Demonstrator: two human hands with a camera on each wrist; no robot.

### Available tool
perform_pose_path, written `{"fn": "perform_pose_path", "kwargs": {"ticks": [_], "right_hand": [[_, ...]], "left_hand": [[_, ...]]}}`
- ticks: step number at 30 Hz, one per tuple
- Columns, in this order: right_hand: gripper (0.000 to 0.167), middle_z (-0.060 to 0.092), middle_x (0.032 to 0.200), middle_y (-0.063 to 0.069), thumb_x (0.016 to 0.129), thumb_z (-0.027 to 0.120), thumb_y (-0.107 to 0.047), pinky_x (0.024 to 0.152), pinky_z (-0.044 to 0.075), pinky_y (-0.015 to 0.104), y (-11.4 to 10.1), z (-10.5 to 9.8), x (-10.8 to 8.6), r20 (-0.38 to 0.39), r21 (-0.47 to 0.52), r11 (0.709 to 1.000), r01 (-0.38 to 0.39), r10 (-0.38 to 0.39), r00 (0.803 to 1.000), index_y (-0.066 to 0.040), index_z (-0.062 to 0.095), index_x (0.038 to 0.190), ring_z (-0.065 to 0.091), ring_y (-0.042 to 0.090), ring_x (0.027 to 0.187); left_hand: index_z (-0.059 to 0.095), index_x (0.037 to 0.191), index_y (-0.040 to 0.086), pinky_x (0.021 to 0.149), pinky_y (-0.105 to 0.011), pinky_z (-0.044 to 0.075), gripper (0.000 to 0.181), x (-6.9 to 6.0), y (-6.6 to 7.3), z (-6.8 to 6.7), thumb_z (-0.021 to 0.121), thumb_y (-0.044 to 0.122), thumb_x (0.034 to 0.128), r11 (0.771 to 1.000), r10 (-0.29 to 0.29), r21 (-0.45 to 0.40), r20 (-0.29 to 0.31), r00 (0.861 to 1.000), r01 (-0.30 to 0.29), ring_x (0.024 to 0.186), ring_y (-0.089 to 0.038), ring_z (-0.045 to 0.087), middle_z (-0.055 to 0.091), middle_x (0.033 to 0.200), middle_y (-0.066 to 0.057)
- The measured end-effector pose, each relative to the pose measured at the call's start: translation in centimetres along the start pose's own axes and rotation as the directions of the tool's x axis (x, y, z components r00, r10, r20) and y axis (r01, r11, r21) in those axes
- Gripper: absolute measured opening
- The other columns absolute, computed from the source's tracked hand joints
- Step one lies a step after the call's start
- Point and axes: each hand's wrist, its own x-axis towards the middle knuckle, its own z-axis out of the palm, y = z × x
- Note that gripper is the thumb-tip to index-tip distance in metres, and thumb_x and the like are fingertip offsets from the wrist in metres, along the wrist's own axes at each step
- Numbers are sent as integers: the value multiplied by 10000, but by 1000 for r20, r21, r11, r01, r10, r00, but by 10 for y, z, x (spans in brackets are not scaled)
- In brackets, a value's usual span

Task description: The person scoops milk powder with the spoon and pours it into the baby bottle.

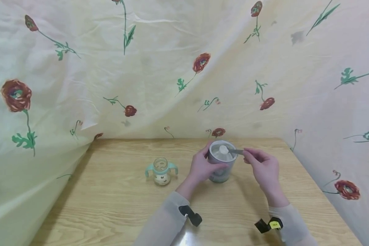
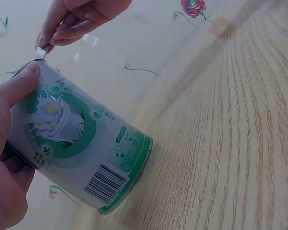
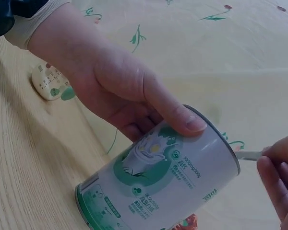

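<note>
My left hand grips the side of an open milk powder can, thumb across its near face. In the left wrist view, the can shows a green-and-white label with a barcode. My right hand pinches the handle of a spoon from the right. The spoon's bowl, heaped with white powder, lies over the can's mouth. Only the spoon's handle shows in the right wrist view, at the can's rim. Left of the can stands an uncapped baby bottle with two teal handles.
The wooden table bears the can and the bottle. A pale cloth with red flowers hangs behind it and along both sides. The bottle also shows behind my left wrist in the right wrist view.
</note>
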Motion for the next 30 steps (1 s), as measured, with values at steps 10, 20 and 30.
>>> {"fn": "perform_pose_path", "kwargs": {"ticks": [10, 20, 30], "right_hand": [[296, 796, 932, -29, 1016, 778, -219, 769, 605, 180, 4, 1, 1, -8, 2, 1000, 21, -21, 1000, 12, 780, 1200, 748, 74, 801], [244, 793, 956, 88, 1019, 767, -165, 716, 597, 176, 6, 3, 1, -14, -12, 998, 54, -54, 998, 17, 782, 1180, 734, 62, 776], [230, 799, 958, 58, 1005, 771, -98, 711, 606, 175, 8, 5, 0, -9, 8, 996, 85, -85, 996, 31, 776, 1196, 728, 45, 758]], "left_hand": [[490, 1624, 249, 1190, -426, 440, 1029, 0, 0, 0, 1018, 289, 741, 1000, -1, 15, 3, 1000, 1, 1467, -212, 499, 559, 1559, 110], [484, 1628, 233, 1194, -420, 438, 1034, -1, 2, -1, 1016, 290, 743, 1000, 1, 20, 0, 1000, -1, 1471, -213, 494, 561, 1561, 102], [503, 1615, 248, 1197, -437, 438, 1018, -2, 3, -1, 1020, 287, 738, 1000, 15, 16, 1, 1000, -15, 1467, -220, 502, 580, 1546, 95]]}}
